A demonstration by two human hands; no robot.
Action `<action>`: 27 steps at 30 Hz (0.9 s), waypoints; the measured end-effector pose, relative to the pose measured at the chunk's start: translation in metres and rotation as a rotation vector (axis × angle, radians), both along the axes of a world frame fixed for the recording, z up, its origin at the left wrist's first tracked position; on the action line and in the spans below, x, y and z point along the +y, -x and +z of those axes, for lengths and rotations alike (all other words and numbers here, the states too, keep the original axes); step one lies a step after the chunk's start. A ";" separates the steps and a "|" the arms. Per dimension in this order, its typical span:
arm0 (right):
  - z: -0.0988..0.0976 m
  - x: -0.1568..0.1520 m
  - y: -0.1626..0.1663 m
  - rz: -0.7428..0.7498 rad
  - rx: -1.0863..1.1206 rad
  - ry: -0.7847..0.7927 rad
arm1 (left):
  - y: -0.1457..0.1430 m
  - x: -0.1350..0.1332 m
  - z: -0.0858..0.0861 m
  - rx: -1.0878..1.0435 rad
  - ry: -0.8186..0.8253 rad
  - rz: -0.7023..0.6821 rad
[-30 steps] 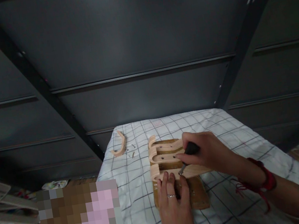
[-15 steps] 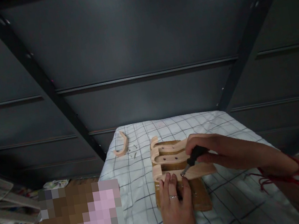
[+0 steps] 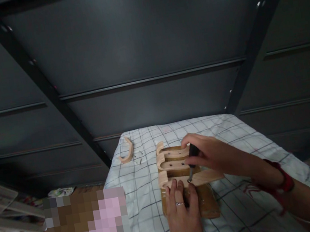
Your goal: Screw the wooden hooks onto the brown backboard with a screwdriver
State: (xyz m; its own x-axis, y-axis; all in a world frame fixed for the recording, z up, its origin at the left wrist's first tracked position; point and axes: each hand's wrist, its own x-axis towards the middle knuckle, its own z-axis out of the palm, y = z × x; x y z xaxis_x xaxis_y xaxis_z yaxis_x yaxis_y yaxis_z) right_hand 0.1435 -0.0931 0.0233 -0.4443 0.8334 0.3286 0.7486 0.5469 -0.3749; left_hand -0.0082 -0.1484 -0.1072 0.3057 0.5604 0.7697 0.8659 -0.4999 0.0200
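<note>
My right hand (image 3: pixel 204 151) is closed around the black handle of a screwdriver (image 3: pixel 193 151). The shaft points down, its tip at a screw (image 3: pixel 189 181) in the nearest light wooden hook (image 3: pixel 205 177). With bent fingers, my left hand (image 3: pixel 183 214) holds this hook down against a brown wooden board (image 3: pixel 208 202); a ring is on one finger. Farther back on the board lie a second hook (image 3: pixel 176 164) and a third hook (image 3: pixel 173 153), each showing dark holes. My right hand partly covers their right ends.
The checked cloth (image 3: pixel 147 212) covers the work surface. A loose wooden hook (image 3: pixel 131 151) lies at its far left, beside several small screws (image 3: pixel 139 161). Dark panels (image 3: pixel 153 104) rise behind. A pale wooden frame (image 3: pixel 2 197) stands at the left above the floor.
My right hand has shifted left and turned, bringing the screwdriver more upright. The tip stays at the same screw. My left hand has stayed in place.
</note>
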 end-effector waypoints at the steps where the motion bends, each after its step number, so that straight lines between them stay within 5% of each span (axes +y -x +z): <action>1: 0.004 -0.002 -0.004 0.130 0.033 0.065 | 0.000 0.000 0.000 -0.005 -0.005 0.002; 3: 0.011 -0.008 -0.012 0.308 0.050 0.150 | -0.001 0.000 -0.001 -0.015 -0.007 -0.001; 5: 0.015 -0.011 -0.018 0.317 0.036 0.187 | -0.001 0.000 -0.001 -0.020 0.002 -0.003; 18: -0.005 -0.004 0.013 -0.396 -0.183 -0.221 | 0.000 0.000 0.000 0.011 -0.006 0.003; 23: -0.002 -0.004 0.001 0.004 0.067 -0.030 | -0.001 0.000 0.000 -0.002 -0.012 0.008; 27: 0.019 -0.012 -0.014 0.418 -0.002 0.233 | 0.000 0.000 0.000 -0.008 -0.006 -0.001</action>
State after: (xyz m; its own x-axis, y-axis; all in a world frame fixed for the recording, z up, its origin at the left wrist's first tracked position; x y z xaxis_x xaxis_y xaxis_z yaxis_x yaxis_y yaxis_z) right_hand 0.1575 -0.1054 0.0419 -0.7575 0.6346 0.1532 0.4831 0.7027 -0.5224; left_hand -0.0078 -0.1485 -0.1073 0.2999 0.5552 0.7758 0.8653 -0.5008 0.0238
